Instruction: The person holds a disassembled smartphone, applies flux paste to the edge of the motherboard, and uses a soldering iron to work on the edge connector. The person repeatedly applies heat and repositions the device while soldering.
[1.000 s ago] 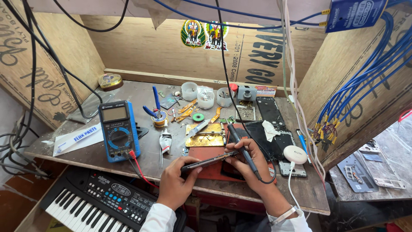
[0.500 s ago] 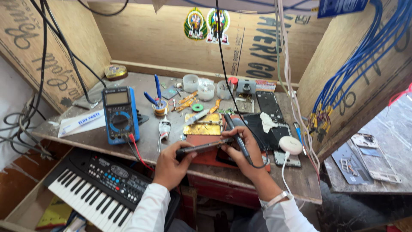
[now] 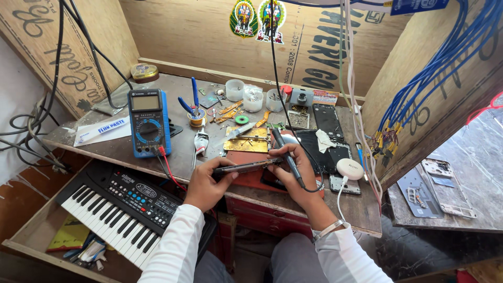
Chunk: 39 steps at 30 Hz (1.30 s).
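Note:
My left hand (image 3: 207, 183) grips the near end of a thin dark phone (image 3: 246, 167), held edge-on above the wooden bench (image 3: 361, 209). My right hand (image 3: 293, 175) steadies the phone's other end and also holds a black pen-shaped corded tool (image 3: 285, 152), its cable running up out of view. Both hands hover over a reddish mat (image 3: 246, 181) at the bench's front edge.
A blue multimeter (image 3: 149, 121) with red lead lies left. Blue pliers (image 3: 189, 105), small plastic cups (image 3: 252, 97), a gold circuit board (image 3: 246, 140), opened phones (image 3: 327, 120) and a white round puck (image 3: 350, 169) crowd the bench. A toy keyboard (image 3: 126, 207) sits in the drawer below.
The camera has come closer and tilted slightly. Both hands stay on the phone and tool, with barely any shift over the mat.

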Each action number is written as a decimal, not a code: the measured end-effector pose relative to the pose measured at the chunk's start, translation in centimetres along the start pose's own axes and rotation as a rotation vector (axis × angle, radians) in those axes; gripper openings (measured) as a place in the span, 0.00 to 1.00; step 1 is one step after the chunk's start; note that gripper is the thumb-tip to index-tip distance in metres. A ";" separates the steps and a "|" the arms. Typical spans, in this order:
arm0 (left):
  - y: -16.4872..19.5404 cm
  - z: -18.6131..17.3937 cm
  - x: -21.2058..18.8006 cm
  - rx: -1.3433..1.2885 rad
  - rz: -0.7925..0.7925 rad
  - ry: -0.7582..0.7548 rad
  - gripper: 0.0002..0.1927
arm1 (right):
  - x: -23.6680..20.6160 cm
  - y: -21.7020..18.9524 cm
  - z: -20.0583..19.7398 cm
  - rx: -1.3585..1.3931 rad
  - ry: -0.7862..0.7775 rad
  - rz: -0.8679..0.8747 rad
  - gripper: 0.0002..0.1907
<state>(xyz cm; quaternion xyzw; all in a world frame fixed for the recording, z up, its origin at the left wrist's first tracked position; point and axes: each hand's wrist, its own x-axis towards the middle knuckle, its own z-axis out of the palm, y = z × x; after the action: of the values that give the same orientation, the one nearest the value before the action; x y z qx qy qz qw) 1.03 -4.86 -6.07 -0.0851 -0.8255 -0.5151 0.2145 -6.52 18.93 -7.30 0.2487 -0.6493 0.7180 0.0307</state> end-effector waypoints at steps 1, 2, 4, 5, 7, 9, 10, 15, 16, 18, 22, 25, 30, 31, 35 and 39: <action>0.0 0.0 0.0 0.007 -0.012 0.003 0.11 | 0.0 0.1 0.0 0.008 -0.005 -0.003 0.20; 0.0 -0.1 0.2 -0.004 -0.001 0.007 0.11 | 0.2 0.2 0.0 0.017 -0.010 -0.010 0.20; 0.1 -0.1 0.3 -0.031 0.014 0.014 0.10 | 0.3 0.4 0.0 0.041 -0.010 -0.009 0.20; 0.0 -0.1 0.4 -0.017 0.036 0.020 0.10 | 0.4 0.6 0.1 0.054 -0.011 -0.011 0.20; 0.0 -0.3 0.5 0.014 0.076 0.025 0.10 | 0.6 0.8 0.0 0.046 -0.021 -0.022 0.21; -0.2 -0.2 0.3 0.006 0.066 0.019 0.10 | 0.4 1.0 -0.1 0.037 -0.024 -0.019 0.21; -0.3 -0.1 0.5 0.003 0.067 0.016 0.10 | 0.5 1.1 -0.1 0.034 -0.024 -0.021 0.21; -0.2 0.0 0.6 -0.041 0.028 -0.005 0.09 | 0.4 1.0 -0.1 0.055 -0.021 -0.013 0.21; -0.1 0.0 0.7 -0.041 0.027 -0.005 0.09 | 0.4 0.9 -0.1 0.047 -0.023 -0.016 0.21; 0.1 -0.1 0.8 -0.004 0.081 0.014 0.09 | 0.5 0.7 0.0 0.030 -0.024 -0.023 0.21; 0.3 0.1 1.1 0.034 0.069 0.037 0.09 | 0.7 0.5 -0.1 0.020 -0.015 -0.006 0.21; 0.2 0.2 1.3 0.026 0.067 0.037 0.09 | 0.9 0.7 -0.1 0.020 -0.013 0.010 0.21; 0.2 0.5 1.4 0.013 0.086 0.061 0.09 | 1.0 0.7 0.1 0.005 -0.002 -0.004 0.20; 0.3 0.6 1.5 0.013 0.076 0.059 0.09 | 1.0 0.7 0.1 -0.005 0.006 0.003 0.19; 0.4 1.0 1.5 0.020 0.074 0.077 0.09 | 1.0 0.5 0.0 -0.049 0.008 -0.011 0.20; 0.1 0.8 1.5 0.022 0.058 0.094 0.09 | 0.9 0.5 0.3 -0.040 0.006 -0.003 0.19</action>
<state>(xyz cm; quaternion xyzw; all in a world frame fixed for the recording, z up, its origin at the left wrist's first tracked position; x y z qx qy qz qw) -0.48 -4.24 -5.57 -0.0826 -0.8174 -0.5029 0.2688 -7.39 18.30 -7.41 0.2469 -0.6633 0.7054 0.0387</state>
